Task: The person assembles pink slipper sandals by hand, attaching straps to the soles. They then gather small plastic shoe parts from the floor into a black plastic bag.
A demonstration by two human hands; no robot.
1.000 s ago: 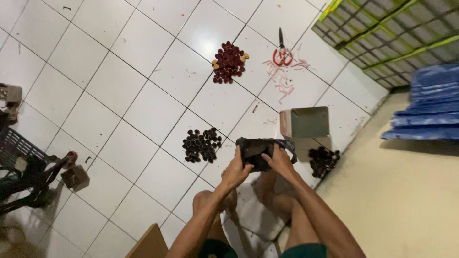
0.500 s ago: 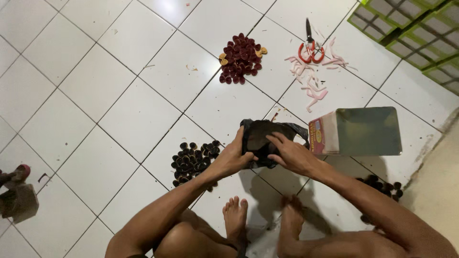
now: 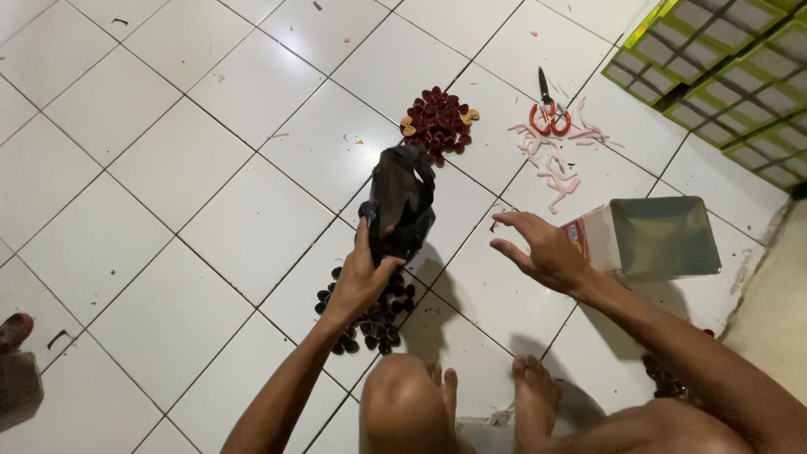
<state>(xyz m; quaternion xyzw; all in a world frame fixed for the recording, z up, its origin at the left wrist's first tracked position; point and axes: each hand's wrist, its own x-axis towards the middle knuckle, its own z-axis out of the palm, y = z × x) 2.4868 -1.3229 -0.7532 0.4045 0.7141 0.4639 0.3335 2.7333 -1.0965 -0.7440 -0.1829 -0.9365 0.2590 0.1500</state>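
I sit on a white tiled floor. My left hand (image 3: 363, 273) grips a crumpled black plastic bag (image 3: 398, 202) and holds it upright above a pile of small dark round pieces (image 3: 370, 315). My right hand (image 3: 542, 248) hovers to the right of the bag, fingers spread, holding nothing. Farther away lies a pile of dark red pieces (image 3: 437, 122) with a few orange ones at its edges.
Red-handled scissors (image 3: 546, 109) lie among pink scraps (image 3: 555, 164) at the upper right. An open metal tin (image 3: 660, 240) stands by my right forearm. Green crates (image 3: 731, 76) fill the top right corner. More dark pieces (image 3: 664, 382) sit behind my right arm.
Both hands held the black bag low near the tin; now the left hand alone has lifted it upright, and the right hand has let go and opened.
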